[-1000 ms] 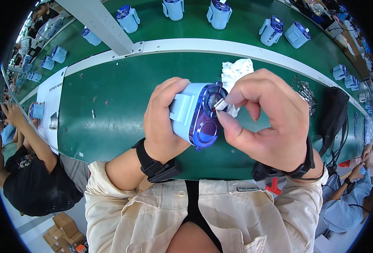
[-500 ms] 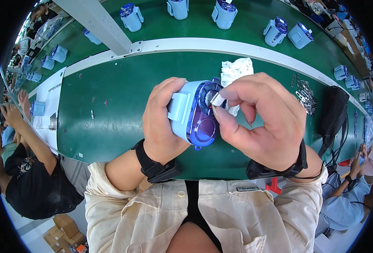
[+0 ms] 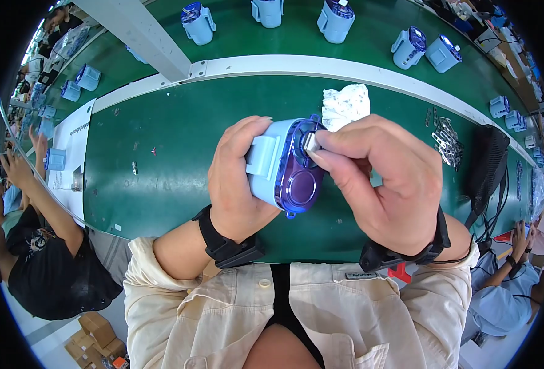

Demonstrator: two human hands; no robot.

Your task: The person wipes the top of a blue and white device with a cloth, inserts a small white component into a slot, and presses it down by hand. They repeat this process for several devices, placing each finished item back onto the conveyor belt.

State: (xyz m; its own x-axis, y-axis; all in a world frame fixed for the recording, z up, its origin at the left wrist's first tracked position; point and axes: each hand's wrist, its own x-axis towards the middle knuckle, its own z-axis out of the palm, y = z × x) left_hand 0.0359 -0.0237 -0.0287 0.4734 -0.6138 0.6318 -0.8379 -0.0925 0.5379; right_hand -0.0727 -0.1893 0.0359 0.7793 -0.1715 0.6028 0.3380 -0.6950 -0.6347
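My left hand point(image 3: 238, 184) is wrapped round a light-blue plastic device housing point(image 3: 262, 157) with a translucent dark-blue end face point(image 3: 299, 187). That face is turned to the right, toward my other hand. My right hand point(image 3: 389, 178) pinches a small whitish connector-like piece point(image 3: 312, 142) between thumb and forefinger. The piece sits at the round recess in the upper part of the blue face; whether it is seated there I cannot tell. My fingertips hide part of the recess. Behind my right hand, a crumpled white cloth or paper point(image 3: 345, 106) lies on the green table.
Several similar blue devices point(image 3: 336, 21) stand on the green surface beyond the white rail point(image 3: 272, 63). Small metal parts point(image 3: 448, 141) are heaped at the right, near a black mesh object point(image 3: 488, 160) with cables. Other people work at both sides; a white sheet point(image 3: 69, 144) lies at left.
My right hand has lowered slightly and moved the small white piece closer against the recess. Devices beyond the rail have shifted to the right.
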